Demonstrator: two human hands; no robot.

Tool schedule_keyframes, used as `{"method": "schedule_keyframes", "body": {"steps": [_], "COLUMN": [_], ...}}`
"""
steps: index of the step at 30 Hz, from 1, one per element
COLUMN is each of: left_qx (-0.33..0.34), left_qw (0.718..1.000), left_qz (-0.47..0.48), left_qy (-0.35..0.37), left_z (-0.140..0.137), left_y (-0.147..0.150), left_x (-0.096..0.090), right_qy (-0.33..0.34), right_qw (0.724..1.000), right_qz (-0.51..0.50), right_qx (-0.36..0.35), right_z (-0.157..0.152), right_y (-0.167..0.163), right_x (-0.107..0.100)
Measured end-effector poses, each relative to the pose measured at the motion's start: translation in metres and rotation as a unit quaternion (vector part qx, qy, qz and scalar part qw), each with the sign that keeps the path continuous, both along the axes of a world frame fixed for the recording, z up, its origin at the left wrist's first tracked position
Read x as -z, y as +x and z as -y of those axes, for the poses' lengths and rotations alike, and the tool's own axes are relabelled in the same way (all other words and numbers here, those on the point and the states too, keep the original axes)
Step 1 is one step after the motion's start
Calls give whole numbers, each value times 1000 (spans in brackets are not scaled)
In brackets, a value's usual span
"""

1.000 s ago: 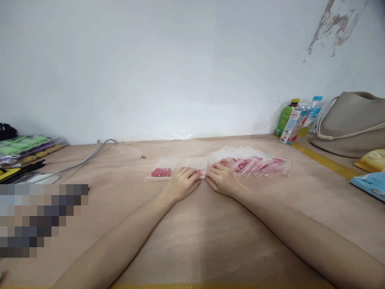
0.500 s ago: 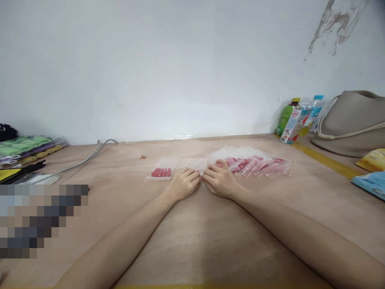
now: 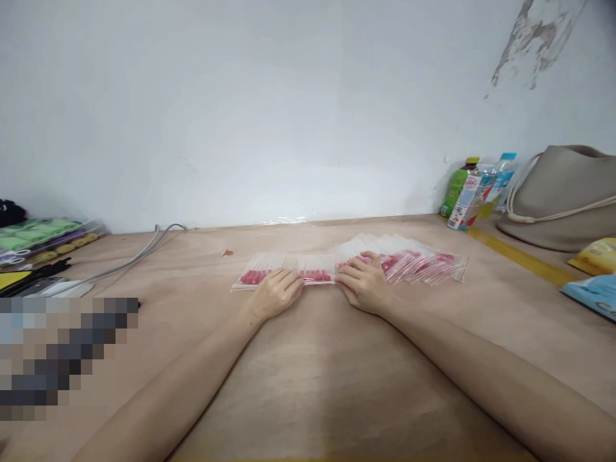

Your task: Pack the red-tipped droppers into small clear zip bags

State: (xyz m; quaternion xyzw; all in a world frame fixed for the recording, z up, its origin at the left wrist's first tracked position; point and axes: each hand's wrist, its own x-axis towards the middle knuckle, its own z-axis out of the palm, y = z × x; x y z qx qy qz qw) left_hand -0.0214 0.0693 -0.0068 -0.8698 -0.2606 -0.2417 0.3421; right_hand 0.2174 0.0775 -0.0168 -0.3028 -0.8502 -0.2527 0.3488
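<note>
Between my two hands lies a clear zip bag [image 3: 316, 263] holding several white sticks with red ends, its seal edge toward me. At that edge's left corner, my left hand [image 3: 278, 294] is closed in a pinch. My right hand [image 3: 366, 285] grips the right corner, fingertips curled; the exact grip is hidden under the fingers. A similar filled bag [image 3: 255, 274] lies flat to the left, partly behind my left hand. On the right, a fanned pile of such bags [image 3: 414, 262] lies behind and beside my right hand.
Bottles [image 3: 464, 199] and a grey drawstring bag [image 3: 561, 199] stand at the back right, with yellow and blue packets [image 3: 591, 295] nearer. A grey cable [image 3: 139, 253] and green packs [image 3: 45, 234] are at the left. A white wall [image 3: 289, 128] closes the back.
My hands have moved apart along the bag's near edge, left hand leftward and right hand slightly rightward. The red ends in the middle bag now show between them.
</note>
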Motion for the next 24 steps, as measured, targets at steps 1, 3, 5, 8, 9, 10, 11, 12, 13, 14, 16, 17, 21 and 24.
{"method": "schedule_keyframes", "body": {"steps": [1,3,5,8,9,10,11,12,13,14,16,17,21,24], "left_qx": [-2,-6,-10,-9,-8,-9,-11,-15,-18,-18,0,14,46,41], "left_qw": [1000,1000,1000,1000,1000,1000,999,999,997,995,989,987,982,978], "left_qz": [0,2,6,8,10,13,21,33,49,64,89,97,136,174], "left_qy": [2,3,1,-10,-15,-17,-23,-33,-50,-71,-117,-131,-122,-109], "left_z": [0,0,-1,-1,0,1,2,2,3,3,2,1,-5,-7], "left_y": [-1,-2,-3,-5,-6,-5,-5,-4,-3,-1,1,1,-3,-12], "left_x": [0,1,2,3,3,3,2,2,2,2,4,5,10,7], "right_qy": [0,-4,-9,-14,-19,-26,-37,-51,-66,-81,-107,-114,-125,-136], "right_qw": [1000,1000,1000,1000,999,999,998,996,994,992,989,989,992,986], "right_qz": [-2,-4,-8,-20,-27,-37,-48,-60,-71,-79,-73,-63,-34,-34], "right_qx": [-1,-1,-1,-13,-21,-28,-35,-40,-45,-51,-68,-74,-5,87], "right_z": [0,0,-1,-2,-1,-1,0,1,2,3,6,7,10,7], "right_y": [1,2,2,1,1,1,1,1,0,-1,-2,-2,3,9], "right_x": [0,0,1,2,2,2,2,1,1,1,-1,-1,-4,-1]}}
